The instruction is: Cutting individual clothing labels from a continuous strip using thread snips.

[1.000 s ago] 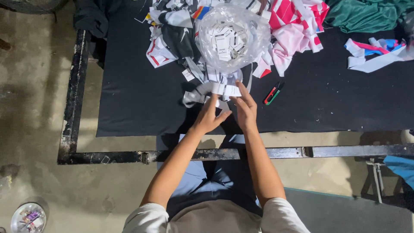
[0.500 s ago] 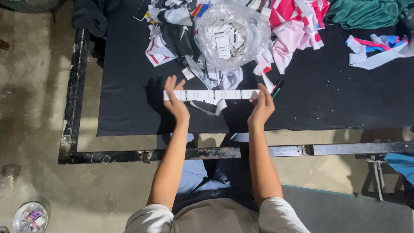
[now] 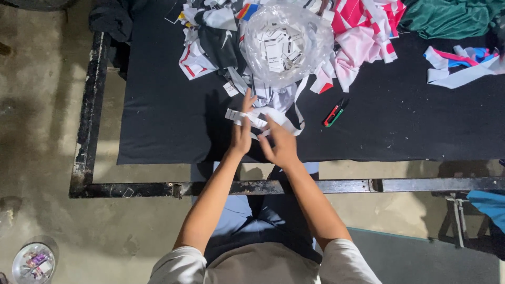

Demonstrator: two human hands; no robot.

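A long white strip of labels [image 3: 252,118] lies folded and slack between my two hands above the black cloth-covered table [image 3: 168,121]. My left hand [image 3: 242,131] pinches the strip near its left end. My right hand [image 3: 281,144] grips the strip just right of that, the hands close together. The strip's far part trails up toward a clear plastic bag [image 3: 281,44] full of small white labels, at the table's far middle.
Piles of cloth scraps in white, black, pink and red [image 3: 363,37] ring the bag. A green cloth [image 3: 447,18] and coloured strips [image 3: 463,66] lie far right. A small red-and-green cutter [image 3: 334,112] rests right of my hands. A round tray [image 3: 34,262] sits on the floor, lower left.
My hands held the strip stretched wide and taut half a second ago. They have now come together, and the strip hangs folded and slack between them.
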